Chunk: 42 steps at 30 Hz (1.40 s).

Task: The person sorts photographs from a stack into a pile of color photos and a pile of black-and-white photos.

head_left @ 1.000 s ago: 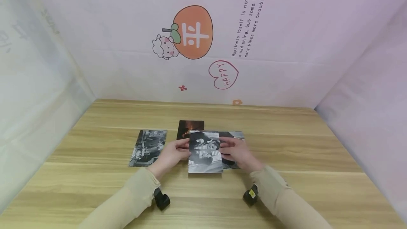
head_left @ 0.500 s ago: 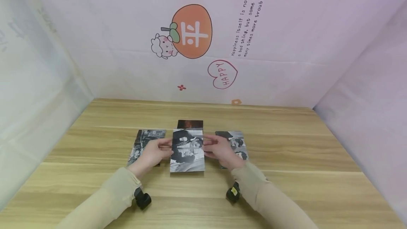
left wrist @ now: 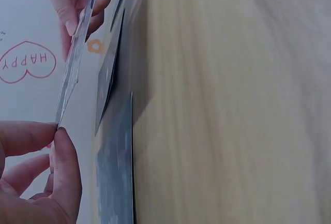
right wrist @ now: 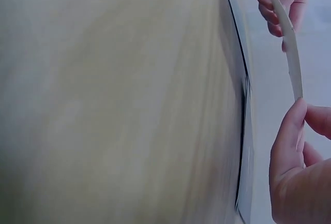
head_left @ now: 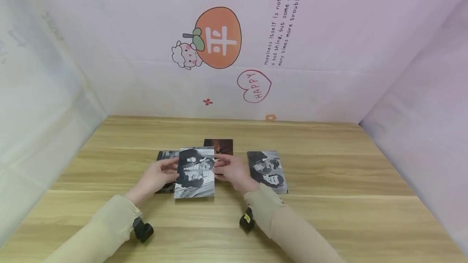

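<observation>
Between both hands a black-and-white photo (head_left: 195, 173) is held up off the table, showing two people, its picture lying sideways. My left hand (head_left: 152, 178) pinches its left edge between thumb and fingers; my right hand (head_left: 235, 172) pinches the right edge. In the left wrist view the photo (left wrist: 77, 58) appears nearly edge-on, raised above the other prints. Behind it, a black-and-white print (head_left: 164, 156) lies on the table at the left, mostly covered by the held photo and left hand. A dark print with an orange glow (head_left: 219, 145) lies at the back, partly hidden.
Another black-and-white photo (head_left: 268, 171) lies flat on the wooden table (head_left: 340, 173), right of the right hand. A patterned curtain (head_left: 310, 92) stands along the table's back edge, with pale sheets at both sides. Small black cameras are strapped to both wrists.
Both hands have carried the held photo leftward, from in front of the right-hand print to over the left one. The right-hand print now shows fully; the left one is mostly covered.
</observation>
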Each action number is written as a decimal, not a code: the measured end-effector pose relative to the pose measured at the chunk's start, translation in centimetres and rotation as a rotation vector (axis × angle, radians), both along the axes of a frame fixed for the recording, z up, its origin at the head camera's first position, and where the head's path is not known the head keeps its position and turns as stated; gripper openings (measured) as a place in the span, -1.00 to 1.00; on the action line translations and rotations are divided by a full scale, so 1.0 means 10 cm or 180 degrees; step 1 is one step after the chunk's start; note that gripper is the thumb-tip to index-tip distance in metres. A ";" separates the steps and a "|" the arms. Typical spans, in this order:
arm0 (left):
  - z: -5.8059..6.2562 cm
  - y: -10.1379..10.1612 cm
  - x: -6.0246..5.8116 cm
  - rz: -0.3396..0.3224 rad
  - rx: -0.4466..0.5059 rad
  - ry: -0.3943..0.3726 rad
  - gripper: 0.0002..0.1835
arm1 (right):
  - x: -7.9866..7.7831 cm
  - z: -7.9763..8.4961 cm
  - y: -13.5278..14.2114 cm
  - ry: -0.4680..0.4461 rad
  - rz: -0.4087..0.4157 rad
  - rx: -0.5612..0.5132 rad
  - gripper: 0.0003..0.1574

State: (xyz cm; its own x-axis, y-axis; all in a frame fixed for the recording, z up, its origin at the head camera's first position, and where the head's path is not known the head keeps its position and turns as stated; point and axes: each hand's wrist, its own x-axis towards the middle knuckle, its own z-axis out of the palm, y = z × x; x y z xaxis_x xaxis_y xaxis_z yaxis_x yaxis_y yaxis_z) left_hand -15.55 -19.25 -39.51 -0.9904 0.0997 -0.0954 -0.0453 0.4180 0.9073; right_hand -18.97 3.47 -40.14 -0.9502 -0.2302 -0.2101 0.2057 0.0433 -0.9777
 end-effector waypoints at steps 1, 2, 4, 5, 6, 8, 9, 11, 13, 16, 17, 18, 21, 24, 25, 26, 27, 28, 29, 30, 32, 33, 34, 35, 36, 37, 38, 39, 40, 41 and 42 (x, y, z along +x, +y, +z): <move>0.01 -0.03 0.01 -0.0004 -0.0020 0.0013 -0.39 | 0.00 0.00 -0.03 0.0005 0.0011 0.0022 -0.39; 0.01 -0.06 0.01 -0.0008 -0.0042 0.0031 -0.39 | -0.01 0.00 -0.07 0.0001 0.0026 0.0048 -0.38; 0.02 -0.12 0.03 -0.0015 -0.0082 0.0057 -0.39 | -0.01 0.00 -0.13 -0.0020 0.0067 0.0070 -0.36; 0.02 -0.15 0.03 -0.0020 -0.0112 0.0067 -0.38 | -0.02 0.00 -0.15 -0.0041 0.0094 0.0066 -0.35; 0.02 -0.18 0.04 -0.0025 -0.0136 0.0074 -0.38 | -0.02 -0.01 -0.18 -0.0060 0.0131 0.0075 -0.34; 0.02 -0.23 0.04 -0.0027 -0.0187 0.0091 -0.38 | -0.03 0.00 -0.22 -0.0099 0.0194 0.0077 -0.32; 0.01 -0.26 0.04 -0.0025 -0.0200 0.0096 -0.38 | -0.02 0.00 -0.25 -0.0105 0.0224 0.0077 -0.32; 0.00 -0.31 0.04 -0.0022 -0.0237 0.0097 -0.38 | -0.03 -0.01 -0.29 -0.0123 0.0244 0.0059 -0.32; 0.00 -0.37 0.04 -0.0010 -0.0271 0.0098 -0.38 | -0.03 -0.02 -0.34 -0.0128 0.0241 0.0045 -0.33; 0.01 -0.43 0.04 0.0002 -0.0353 0.0107 -0.36 | -0.02 -0.03 -0.39 -0.0095 0.0259 0.0060 -0.35; 0.01 -0.45 0.04 0.0015 -0.0375 0.0107 -0.36 | -0.01 -0.03 -0.40 -0.0079 0.0275 0.0081 -0.36; 0.01 -0.47 0.04 0.0018 -0.0396 0.0118 -0.37 | -0.01 -0.02 -0.41 -0.0059 0.0300 0.0089 -0.36; -0.01 -0.51 0.03 0.0024 -0.0451 0.0141 -0.37 | 0.01 -0.02 -0.44 0.0005 0.0378 0.0141 -0.36; -0.04 -0.54 0.01 0.0032 -0.0510 0.0147 -0.39 | 0.02 -0.04 -0.47 0.0035 0.0400 0.0155 -0.38; -0.04 -0.54 0.00 0.0040 -0.0538 0.0148 -0.39 | 0.02 -0.05 -0.49 0.0049 0.0398 0.0173 -0.38; -0.05 -0.55 -0.01 0.0042 -0.0569 0.0152 -0.40 | 0.02 -0.06 -0.50 0.0056 0.0388 0.0186 -0.38; -0.05 -0.56 -0.02 0.0048 -0.0596 0.0151 -0.41 | 0.02 -0.07 -0.51 0.0055 0.0379 0.0193 -0.38; -0.05 -0.56 -0.03 0.0054 -0.0631 0.0157 -0.42 | 0.01 -0.07 -0.52 0.0053 0.0371 0.0201 -0.39; -0.05 -0.56 -0.04 0.0061 -0.0655 0.0158 -0.42 | 0.01 -0.08 -0.53 0.0053 0.0366 0.0216 -0.39; -0.05 -0.56 -0.04 0.0071 -0.0668 0.0151 -0.43 | 0.01 -0.08 -0.54 0.0042 0.0356 0.0220 -0.39; -0.04 -0.56 -0.04 0.0075 -0.0705 0.0140 -0.43 | 0.01 -0.08 -0.56 0.0027 0.0349 0.0246 -0.40; -0.03 -0.56 -0.04 0.0081 -0.0721 0.0130 -0.43 | 0.01 -0.07 -0.56 0.0019 0.0347 0.0252 -0.40; -0.03 -0.56 -0.04 0.0089 -0.0726 0.0125 -0.43 | 0.01 -0.07 -0.57 0.0014 0.0348 0.0261 -0.41; -0.03 -0.56 -0.03 0.0092 -0.0734 0.0127 -0.43 | 0.01 -0.07 -0.57 0.0012 0.0353 0.0262 -0.41; -0.03 -0.56 -0.03 0.0099 -0.0748 0.0137 -0.43 | 0.02 -0.06 -0.57 0.0015 0.0358 0.0252 -0.41; -0.02 -0.56 -0.03 0.0102 -0.0765 0.0151 -0.44 | 0.02 -0.06 -0.58 0.0014 0.0368 0.0239 -0.40; -0.02 -0.57 -0.03 0.0104 -0.0778 0.0167 -0.44 | 0.02 -0.05 -0.58 0.0011 0.0380 0.0220 -0.40; -0.02 -0.57 -0.03 0.0106 -0.0784 0.0184 -0.44 | 0.03 -0.04 -0.58 0.0008 0.0387 0.0207 -0.40; -0.02 -0.57 -0.03 0.0109 -0.0793 0.0204 -0.45 | 0.03 -0.04 -0.59 0.0012 0.0399 0.0200 -0.39; -0.01 -0.57 -0.02 0.0107 -0.0808 0.0219 -0.45 | 0.04 -0.03 -0.59 0.0014 0.0405 0.0193 -0.39; -0.01 -0.57 -0.03 0.0106 -0.0824 0.0231 -0.45 | 0.04 -0.02 -0.60 0.0011 0.0405 0.0185 -0.39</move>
State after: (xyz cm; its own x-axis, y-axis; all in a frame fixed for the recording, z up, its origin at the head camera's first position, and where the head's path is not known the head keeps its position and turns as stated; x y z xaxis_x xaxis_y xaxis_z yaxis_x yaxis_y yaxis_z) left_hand -15.80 -24.95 -39.61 -0.9979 0.0485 -0.0419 -0.0015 0.6359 0.7717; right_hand -18.53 -2.49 -40.35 -0.9148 -0.3363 -0.2235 0.1917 0.1255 -0.9734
